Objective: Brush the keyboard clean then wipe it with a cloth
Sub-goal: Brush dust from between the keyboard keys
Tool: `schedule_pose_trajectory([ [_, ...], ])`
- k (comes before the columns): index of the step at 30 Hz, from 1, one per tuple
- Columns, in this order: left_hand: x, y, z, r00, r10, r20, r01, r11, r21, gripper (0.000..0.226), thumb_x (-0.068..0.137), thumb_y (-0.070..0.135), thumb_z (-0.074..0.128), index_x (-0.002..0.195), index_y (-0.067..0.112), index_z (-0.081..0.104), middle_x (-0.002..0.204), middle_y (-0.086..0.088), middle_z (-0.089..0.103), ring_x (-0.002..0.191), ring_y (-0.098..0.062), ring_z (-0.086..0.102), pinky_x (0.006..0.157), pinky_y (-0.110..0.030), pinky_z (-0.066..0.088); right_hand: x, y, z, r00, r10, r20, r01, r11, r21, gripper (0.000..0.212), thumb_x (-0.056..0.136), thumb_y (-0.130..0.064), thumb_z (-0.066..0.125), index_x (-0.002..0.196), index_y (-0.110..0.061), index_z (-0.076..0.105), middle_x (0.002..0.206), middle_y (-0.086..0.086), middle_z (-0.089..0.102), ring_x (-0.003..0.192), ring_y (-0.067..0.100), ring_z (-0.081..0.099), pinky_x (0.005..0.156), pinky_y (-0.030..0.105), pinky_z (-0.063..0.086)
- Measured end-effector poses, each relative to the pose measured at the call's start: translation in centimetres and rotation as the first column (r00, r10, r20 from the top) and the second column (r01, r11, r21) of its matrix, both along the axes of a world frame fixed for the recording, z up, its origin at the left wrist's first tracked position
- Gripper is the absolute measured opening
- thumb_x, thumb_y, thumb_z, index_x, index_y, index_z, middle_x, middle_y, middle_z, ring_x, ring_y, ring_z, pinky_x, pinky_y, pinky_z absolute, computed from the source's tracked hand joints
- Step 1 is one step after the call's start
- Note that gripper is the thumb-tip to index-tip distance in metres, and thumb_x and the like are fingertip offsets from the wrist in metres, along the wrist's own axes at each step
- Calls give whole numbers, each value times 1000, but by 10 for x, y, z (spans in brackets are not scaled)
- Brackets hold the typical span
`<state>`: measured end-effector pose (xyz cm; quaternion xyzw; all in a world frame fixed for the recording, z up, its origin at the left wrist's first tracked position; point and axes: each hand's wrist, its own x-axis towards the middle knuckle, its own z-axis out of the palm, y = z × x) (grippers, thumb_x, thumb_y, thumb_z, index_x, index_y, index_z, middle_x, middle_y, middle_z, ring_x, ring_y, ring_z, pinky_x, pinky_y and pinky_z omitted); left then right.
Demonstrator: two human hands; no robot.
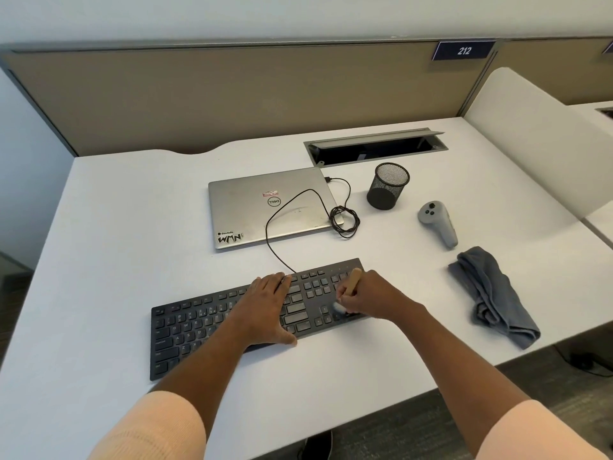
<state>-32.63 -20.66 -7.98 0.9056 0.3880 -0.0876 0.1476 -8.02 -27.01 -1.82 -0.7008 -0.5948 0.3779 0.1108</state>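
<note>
A black keyboard [199,330] lies slanted across the white desk [116,244] in front of me. My left hand [265,310] rests flat on its middle keys with the fingers spread. My right hand [368,298] grips a small brush with a wooden handle [352,281]. The brush's pale bristles [339,307] touch the keys at the keyboard's right end and look blurred. A crumpled grey cloth [494,297] lies on the desk to the right of the keyboard, apart from both hands.
Behind the keyboard lies a closed silver laptop [265,207] with the keyboard's black cable [345,217] coiled at its right edge. A black mesh pen cup [387,190], a grey handheld controller [438,222] and an open cable hatch [374,147] sit further back right.
</note>
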Motion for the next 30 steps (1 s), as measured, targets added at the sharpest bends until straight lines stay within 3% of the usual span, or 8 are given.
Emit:
schedule_pose_trajectory([
  [3,0,0,-1,1000,4,0,-4,1000,-6,132,69,80,65,160,15,-4,167,-8,2,153,-26,3,124,-40,-1,-1,-6,4,996,87,-25,-89,990,-107,15,78,-4,58,76,-7,72,65,1,69,57,8,64,56,20,50],
  [7,1,0,0,1000,4,5,-4,1000,5,131,69,79,66,160,15,-3,167,-9,4,153,-26,5,123,-39,-1,-11,0,4,995,-60,-74,64,996,57,13,81,-9,58,75,-10,70,72,5,71,63,11,64,60,23,49],
  [9,1,-1,1,1000,1,2,-1,1000,8,130,70,79,65,159,15,-4,167,-9,4,152,-26,5,123,-39,-1,-17,-1,-3,1000,-25,-14,27,996,85,14,83,-11,58,75,-11,69,73,5,70,65,17,66,58,25,48],
  [14,1,-1,2,1000,8,-1,-8,1000,4,130,70,78,66,159,16,-5,167,-8,3,153,-26,4,123,-38,-3,-19,-7,-7,994,108,31,-103,984,-146,10,83,-5,60,77,-5,68,70,11,72,69,26,76,67,36,64],
  [19,2,-2,3,1000,4,-3,-4,1000,7,129,71,78,66,159,15,-5,167,-9,2,153,-26,3,121,-37,-4,-27,-2,0,999,-16,-37,19,997,69,12,86,-14,58,82,-9,68,75,7,73,66,14,71,56,25,52],
  [23,1,-1,1,1000,3,3,-3,1000,9,130,70,78,66,159,14,-4,167,-9,3,153,-26,4,122,-38,-3,-38,-2,-5,990,137,19,-138,988,73,15,86,-11,60,81,-14,74,76,-6,70,63,3,56,55,7,37],
  [27,1,-1,1,1000,6,5,-6,1000,7,130,70,78,66,159,15,-4,167,-9,3,153,-26,4,122,-38,-3,-32,3,-2,971,207,120,-203,978,-49,13,82,-10,62,70,-15,65,68,1,66,54,6,56,51,16,43],
  [30,0,-1,1,1000,4,4,-4,1000,-1,130,70,78,66,159,15,-5,167,-9,3,153,-26,3,122,-38,-3,-31,3,-1,983,159,94,-159,987,-4,12,82,-12,59,73,-12,67,72,8,70,58,13,60,50,19,46],
])
